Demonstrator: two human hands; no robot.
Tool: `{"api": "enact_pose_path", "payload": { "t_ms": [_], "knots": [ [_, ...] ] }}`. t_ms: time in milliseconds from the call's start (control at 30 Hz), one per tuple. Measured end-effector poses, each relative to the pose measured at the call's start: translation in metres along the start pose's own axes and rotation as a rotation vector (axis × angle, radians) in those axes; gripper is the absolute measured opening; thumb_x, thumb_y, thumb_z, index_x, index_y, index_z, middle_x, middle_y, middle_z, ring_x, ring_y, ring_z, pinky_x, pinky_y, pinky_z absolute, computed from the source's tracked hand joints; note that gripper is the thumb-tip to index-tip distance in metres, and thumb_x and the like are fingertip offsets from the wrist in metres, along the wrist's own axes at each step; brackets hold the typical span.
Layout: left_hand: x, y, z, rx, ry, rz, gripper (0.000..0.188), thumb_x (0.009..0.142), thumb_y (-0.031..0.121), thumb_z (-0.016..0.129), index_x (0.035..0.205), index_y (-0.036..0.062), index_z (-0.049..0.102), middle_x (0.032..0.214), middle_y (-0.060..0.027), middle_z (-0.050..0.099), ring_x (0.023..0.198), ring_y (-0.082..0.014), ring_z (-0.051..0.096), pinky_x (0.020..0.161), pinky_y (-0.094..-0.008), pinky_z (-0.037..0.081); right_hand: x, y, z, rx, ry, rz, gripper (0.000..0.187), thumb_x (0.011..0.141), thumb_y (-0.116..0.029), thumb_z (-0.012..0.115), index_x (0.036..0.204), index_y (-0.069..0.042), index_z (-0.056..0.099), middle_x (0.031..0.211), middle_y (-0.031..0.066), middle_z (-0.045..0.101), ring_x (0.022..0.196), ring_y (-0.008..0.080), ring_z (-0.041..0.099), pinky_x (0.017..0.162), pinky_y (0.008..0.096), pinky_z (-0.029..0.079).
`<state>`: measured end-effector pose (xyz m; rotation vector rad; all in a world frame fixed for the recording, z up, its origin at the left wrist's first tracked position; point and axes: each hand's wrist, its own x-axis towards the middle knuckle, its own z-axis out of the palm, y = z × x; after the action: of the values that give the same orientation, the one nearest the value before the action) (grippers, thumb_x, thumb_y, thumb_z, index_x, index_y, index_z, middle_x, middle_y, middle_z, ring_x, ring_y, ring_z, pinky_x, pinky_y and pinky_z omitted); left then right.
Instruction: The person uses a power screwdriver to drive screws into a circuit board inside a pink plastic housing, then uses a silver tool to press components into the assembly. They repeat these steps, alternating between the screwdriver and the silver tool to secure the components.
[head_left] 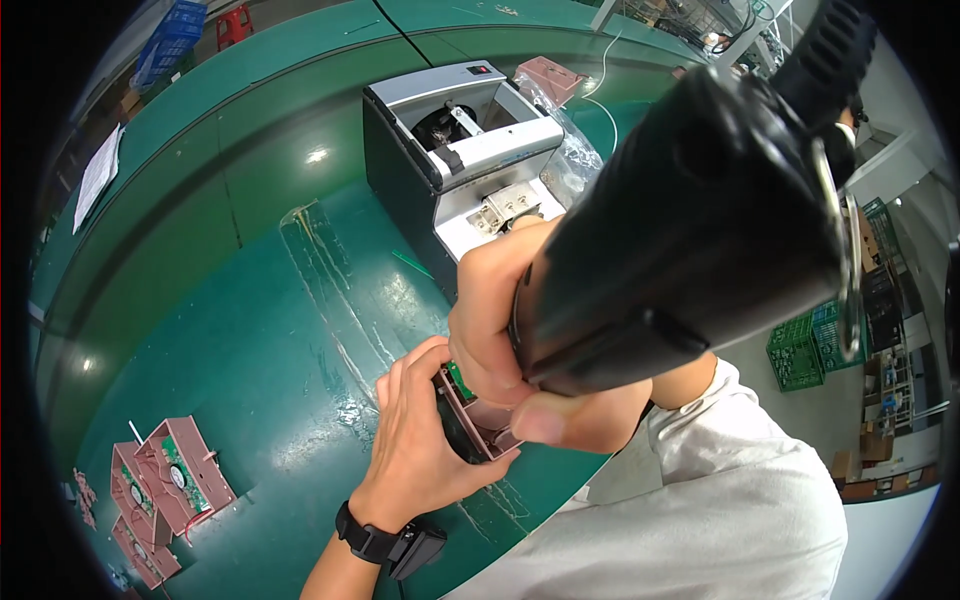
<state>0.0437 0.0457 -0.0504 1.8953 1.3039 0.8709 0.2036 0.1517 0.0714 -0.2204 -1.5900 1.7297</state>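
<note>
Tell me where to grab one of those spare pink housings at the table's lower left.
Take the top pink housing by its raised side walls, coming from above. It lies open side up with a green board and fan inside, so pinching the outer walls keeps fingers off the parts. It rests on others, so lift it straight up.

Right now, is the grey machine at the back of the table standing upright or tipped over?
Upright. The grey machine stands on its base on the green table, its open top facing up.

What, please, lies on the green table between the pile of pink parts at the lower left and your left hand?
Head view: only bare green table lies between the pink parts and the left hand.
</note>
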Motion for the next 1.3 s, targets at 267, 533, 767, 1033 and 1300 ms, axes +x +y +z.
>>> {"api": "enact_pose_path", "payload": {
  "t_ms": [267, 533, 767, 1033, 1300],
  "knots": [
    [0.003, 0.008, -0.003, -0.011, -0.048, -0.069, 0.115, 0.062, 0.032, 0.1, 0.154, 0.0036, 0.037, 0.148, -0.0174, 0.052, 0.138, -0.0379, 0.045, 0.115, -0.0491, 0.034, 0.002, 0.005, -0.008, 0.002, -0.062, -0.025, 0.036, 0.076, -0.019, 0.089, 0.084, -0.005, 0.057, 0.069, -0.0003, 0.064, 0.058, 0.0135, 0.06, 0.056, 0.0262, 0.048],
    [0.004, 0.012, 0.0, 0.054, -0.03, -0.034, 0.114, 0.062, 0.031, 0.1, 0.153, 0.0046, 0.037, 0.146, -0.0172, 0.053, 0.137, -0.0381, 0.044, 0.115, -0.049, 0.035, 0.007, -0.008, -0.029, -0.189, -0.474, -0.084, 0.038, 0.075, -0.025, 0.093, 0.08, -0.007, 0.06, 0.067, -0.0017, 0.063, 0.055, 0.0145, 0.058, 0.054, 0.0267, 0.046],
    [0.004, 0.012, 0.003, 0.022, 0.078, 0.054, 0.111, 0.061, 0.028, 0.099, 0.151, 0.0058, 0.038, 0.145, -0.0161, 0.053, 0.133, -0.0384, 0.048, 0.113, -0.0491, 0.036, -0.001, -0.008, -0.01, 0.097, -0.203, -0.076, 0.026, 0.077, -0.013, 0.087, 0.082, -0.006, 0.062, 0.075, 0.001, 0.066, 0.064, 0.0132, 0.062, 0.059, 0.0283, 0.048],
    [0.006, 0.022, -0.002, -0.018, 0.079, 0.061, 0.108, 0.057, 0.022, 0.099, 0.148, 0.005, 0.042, 0.143, -0.0198, 0.053, 0.137, -0.0409, 0.046, 0.117, -0.0498, 0.04, 0.002, -0.062, -0.058, -0.377, -0.005, -0.475, 0.026, 0.099, -0.02, 0.072, 0.095, -0.007, 0.05, 0.068, 0.0017, 0.056, 0.05, 0.0145, 0.05, 0.051, 0.0334, 0.046],
    [-0.001, 0.014, -0.084, 0.625, 0.405, -0.173, 0.09, 0.072, 0.012, 0.084, 0.152, 0.0013, 0.044, 0.145, -0.0242, 0.056, 0.133, -0.0417, 0.054, 0.115, -0.0502, 0.04, 0.009, -0.064, -0.112, -0.321, 0.274, -0.317, 0.021, 0.095, -0.014, 0.071, 0.095, -0.003, 0.053, 0.067, 0.005, 0.055, 0.05, 0.0146, 0.051, 0.049, 0.0327, 0.044]
  ]
}}
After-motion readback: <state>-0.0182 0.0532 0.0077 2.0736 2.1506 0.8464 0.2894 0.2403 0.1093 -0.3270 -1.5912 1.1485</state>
